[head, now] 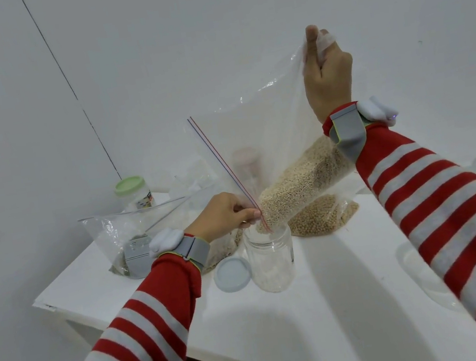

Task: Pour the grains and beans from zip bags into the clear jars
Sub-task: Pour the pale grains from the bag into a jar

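A clear zip bag (267, 119) holding pale grains (299, 183) hangs tilted over an open clear jar (271, 261) on the white table (314, 318). My right hand (328, 78) pinches the bag's raised bottom corner high up. My left hand (223, 215) pinches the zip edge at the bag's mouth, just above the jar's rim. Grains are gathered at the mouth, and a thin layer lies at the jar's bottom. The jar's grey lid (233, 274) lies flat to its left.
A bag of tan beans (320, 218) lies behind the jar. A bag with dark green grains (121, 239) sits at the left. A green-lidded jar (134, 192) stands at the back left, near the wall. The table's front-left edge is close.
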### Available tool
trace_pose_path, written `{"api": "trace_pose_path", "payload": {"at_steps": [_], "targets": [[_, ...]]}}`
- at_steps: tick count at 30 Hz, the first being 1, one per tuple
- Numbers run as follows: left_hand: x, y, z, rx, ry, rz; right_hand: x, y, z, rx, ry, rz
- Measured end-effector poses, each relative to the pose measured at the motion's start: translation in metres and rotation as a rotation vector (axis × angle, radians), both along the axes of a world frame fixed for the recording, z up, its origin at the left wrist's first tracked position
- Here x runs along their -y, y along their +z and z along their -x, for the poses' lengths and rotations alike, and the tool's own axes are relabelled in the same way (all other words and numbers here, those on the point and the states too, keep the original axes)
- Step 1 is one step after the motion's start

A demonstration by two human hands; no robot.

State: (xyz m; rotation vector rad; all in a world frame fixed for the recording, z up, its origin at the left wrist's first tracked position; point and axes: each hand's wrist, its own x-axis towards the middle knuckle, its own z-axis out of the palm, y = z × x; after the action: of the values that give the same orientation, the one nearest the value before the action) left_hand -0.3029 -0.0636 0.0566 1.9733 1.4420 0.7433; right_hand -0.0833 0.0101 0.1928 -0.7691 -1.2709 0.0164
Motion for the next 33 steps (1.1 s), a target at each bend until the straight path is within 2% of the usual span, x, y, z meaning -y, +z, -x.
{"api": "trace_pose_path", "payload": {"at_steps": [9,18,28,33], "targets": [[0.0,0.004,-0.007,0.042,-0.004,-0.007,0.003,0.0,0.001,0.019,0.007,0.038],[0.005,0.005,-0.002,0.124,0.033,0.108,-0.011,-0.004,-0.015,-0.029,-0.062,0.06],[0.003,0.001,0.0,0.205,0.054,0.099,-0.011,-0.006,-0.015,-0.025,0.008,0.075],[0.005,-0.002,0.002,0.205,-0.001,0.104,-0.012,-0.011,-0.017,-0.041,-0.018,0.097]]}}
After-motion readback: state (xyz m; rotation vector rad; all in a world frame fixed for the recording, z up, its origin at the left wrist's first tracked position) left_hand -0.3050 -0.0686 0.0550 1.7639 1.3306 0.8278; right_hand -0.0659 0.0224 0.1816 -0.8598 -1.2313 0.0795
